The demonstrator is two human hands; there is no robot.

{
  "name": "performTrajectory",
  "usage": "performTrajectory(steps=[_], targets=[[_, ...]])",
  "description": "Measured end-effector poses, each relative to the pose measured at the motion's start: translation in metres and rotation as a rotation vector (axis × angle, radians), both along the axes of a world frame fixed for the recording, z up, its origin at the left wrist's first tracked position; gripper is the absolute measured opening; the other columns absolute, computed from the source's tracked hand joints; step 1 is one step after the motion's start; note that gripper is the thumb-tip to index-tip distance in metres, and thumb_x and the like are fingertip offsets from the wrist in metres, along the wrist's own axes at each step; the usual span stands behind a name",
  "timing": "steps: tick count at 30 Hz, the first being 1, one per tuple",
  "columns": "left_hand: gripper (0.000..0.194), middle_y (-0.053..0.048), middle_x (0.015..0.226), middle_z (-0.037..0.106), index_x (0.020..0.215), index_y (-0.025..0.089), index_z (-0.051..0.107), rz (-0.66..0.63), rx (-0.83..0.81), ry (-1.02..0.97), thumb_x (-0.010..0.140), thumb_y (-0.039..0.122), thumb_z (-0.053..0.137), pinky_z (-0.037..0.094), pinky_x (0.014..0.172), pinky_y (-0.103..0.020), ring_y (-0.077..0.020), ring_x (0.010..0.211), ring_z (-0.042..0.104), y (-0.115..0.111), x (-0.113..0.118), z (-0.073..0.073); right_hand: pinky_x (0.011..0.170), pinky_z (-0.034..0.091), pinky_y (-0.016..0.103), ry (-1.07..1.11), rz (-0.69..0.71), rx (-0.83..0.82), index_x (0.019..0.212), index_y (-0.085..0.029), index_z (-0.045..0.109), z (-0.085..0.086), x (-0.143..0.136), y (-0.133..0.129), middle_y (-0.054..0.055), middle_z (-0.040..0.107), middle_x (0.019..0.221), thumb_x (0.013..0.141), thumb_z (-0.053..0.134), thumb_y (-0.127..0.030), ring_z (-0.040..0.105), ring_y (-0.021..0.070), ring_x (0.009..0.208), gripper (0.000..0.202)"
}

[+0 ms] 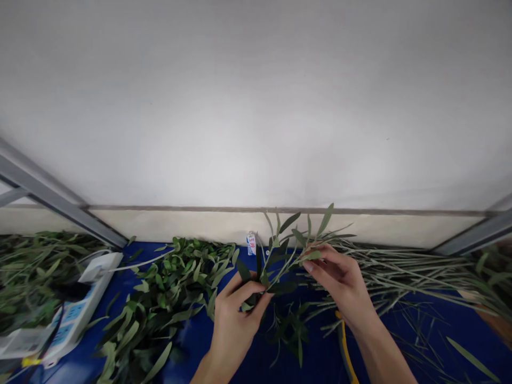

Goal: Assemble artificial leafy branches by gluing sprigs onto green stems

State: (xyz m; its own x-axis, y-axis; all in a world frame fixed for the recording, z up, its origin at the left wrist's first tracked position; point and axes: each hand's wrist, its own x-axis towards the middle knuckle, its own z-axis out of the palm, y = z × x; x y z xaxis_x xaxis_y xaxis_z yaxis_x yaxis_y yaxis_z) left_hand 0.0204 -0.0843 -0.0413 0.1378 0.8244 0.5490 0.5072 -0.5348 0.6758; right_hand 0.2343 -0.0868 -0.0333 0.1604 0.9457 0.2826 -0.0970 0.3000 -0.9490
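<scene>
A leafy green branch (280, 253) with long narrow leaves is held up between my two hands above the blue table. My left hand (242, 312) pinches its lower stems, fingers closed, with some leaves against them. My right hand (340, 277) has thumb and fingers closed on a leaf or thin stem at the branch's right side; which of these it grips I cannot make out exactly. Below the hands lie some loose leafy sprigs (296, 325). A yellow-handled tool (346, 354) lies partly hidden beside my right wrist.
Loose leaves (172, 288) are piled on the left. Bare stems (408, 269) lie at the right. A white power strip (86, 304) with a cable stands at the far left. A small labelled tube or packet (251, 242) is near the pale wall (256, 133).
</scene>
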Motion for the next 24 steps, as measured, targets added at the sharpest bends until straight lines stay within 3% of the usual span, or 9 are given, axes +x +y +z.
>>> performTrajectory(steps=[7, 13, 17, 21, 24], targets=[[0.016, -0.005, 0.087, 0.072, 0.072, 0.021, 0.072, 0.003, 0.042, 0.030, 0.087, 0.015, 0.068, 0.060, 0.067, -0.022, -0.0170, 0.073, 0.074, -0.0007, 0.0025, 0.0023, 0.072, 0.052, 0.033, -0.098, 0.035, 0.013, 0.096, -0.027, 0.076, -0.0018, 0.0036, -0.0003, 0.007, 0.065, 0.098, 0.089, 0.078, -0.031, 0.063, 0.0221, 0.090, 0.009], [0.017, -0.005, 0.086, 0.071, 0.069, 0.020, 0.070, 0.024, 0.117, 0.057, 0.085, 0.013, 0.069, 0.059, 0.065, -0.018, -0.0152, 0.071, 0.074, -0.0026, 0.0045, 0.0053, 0.082, 0.054, 0.037, -0.189, -0.089, 0.013, 0.086, -0.025, 0.074, -0.0022, -0.0018, 0.0014, 0.008, 0.065, 0.102, 0.086, 0.081, -0.034, 0.063, 0.0242, 0.096, 0.011], [0.015, -0.006, 0.089, 0.072, 0.071, 0.021, 0.073, 0.056, 0.120, 0.043, 0.085, 0.015, 0.070, 0.060, 0.066, -0.019, -0.0173, 0.075, 0.076, -0.0046, 0.0042, 0.0037, 0.082, 0.056, 0.037, -0.236, -0.065, 0.046, 0.086, -0.025, 0.073, -0.0006, -0.0020, 0.0012, 0.009, 0.063, 0.099, 0.089, 0.077, -0.031, 0.063, 0.0244, 0.096, 0.008], [0.011, -0.006, 0.090, 0.074, 0.073, 0.022, 0.077, 0.057, 0.043, 0.002, 0.085, 0.022, 0.074, 0.061, 0.062, -0.021, -0.0194, 0.077, 0.076, -0.0057, 0.0044, 0.0042, 0.079, 0.057, 0.036, -0.241, -0.081, 0.135, 0.088, -0.025, 0.074, -0.0030, -0.0013, 0.0014, 0.009, 0.062, 0.100, 0.091, 0.074, -0.022, 0.065, 0.0235, 0.094, 0.004], [0.009, -0.006, 0.085, 0.073, 0.074, 0.023, 0.078, 0.016, -0.046, -0.014, 0.082, 0.027, 0.079, 0.061, 0.063, -0.023, -0.0186, 0.072, 0.074, -0.0066, 0.0042, 0.0073, 0.075, 0.056, 0.035, -0.296, -0.131, 0.295, 0.092, -0.029, 0.076, -0.0058, -0.0004, 0.0021, 0.007, 0.065, 0.096, 0.090, 0.070, -0.010, 0.067, 0.0221, 0.090, 0.020]])
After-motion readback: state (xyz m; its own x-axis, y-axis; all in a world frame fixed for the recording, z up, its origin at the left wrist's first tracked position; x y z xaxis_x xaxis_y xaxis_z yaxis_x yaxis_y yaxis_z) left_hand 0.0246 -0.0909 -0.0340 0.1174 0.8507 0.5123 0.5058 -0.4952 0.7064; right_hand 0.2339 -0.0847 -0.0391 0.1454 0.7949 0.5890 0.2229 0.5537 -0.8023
